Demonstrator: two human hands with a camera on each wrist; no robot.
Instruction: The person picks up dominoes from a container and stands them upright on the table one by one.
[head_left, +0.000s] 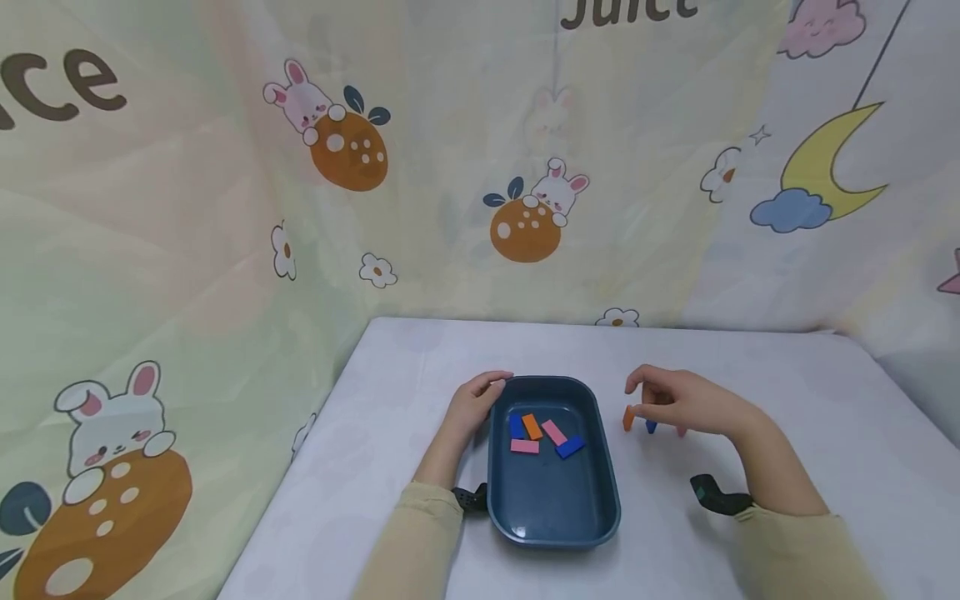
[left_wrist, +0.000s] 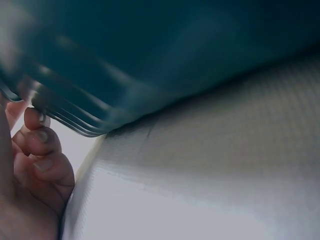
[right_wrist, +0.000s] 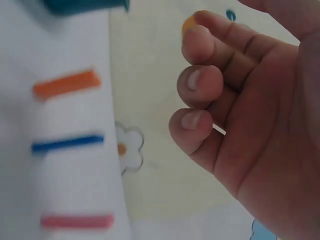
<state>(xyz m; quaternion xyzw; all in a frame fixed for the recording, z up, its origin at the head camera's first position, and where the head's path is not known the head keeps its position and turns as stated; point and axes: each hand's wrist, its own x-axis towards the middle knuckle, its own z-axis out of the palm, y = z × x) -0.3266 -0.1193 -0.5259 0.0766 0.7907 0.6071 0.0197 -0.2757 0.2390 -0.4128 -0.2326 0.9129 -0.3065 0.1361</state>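
My left hand (head_left: 476, 403) grips the far left corner of a dark teal tray (head_left: 551, 517), its fingertips at the rim; in the left wrist view the fingers curl by the tray's wall (left_wrist: 165, 55). My right hand (head_left: 686, 400) hovers over the table to the right of the tray, fingers loosely bent and holding nothing. Below it, an orange block (head_left: 627, 418), a blue block (head_left: 651, 427) and a pink block (head_left: 681, 432) stand in a row, partly hidden by the hand in the head view. The right wrist view shows the orange block (right_wrist: 67, 83) nearest the tray.
Inside the tray lie several flat blocks, among them a blue block (head_left: 570, 447), an orange block (head_left: 532, 427) and a pink block (head_left: 524, 447). A white cloth covers the table (head_left: 360, 467). A printed curtain (head_left: 450, 150) hangs behind it.
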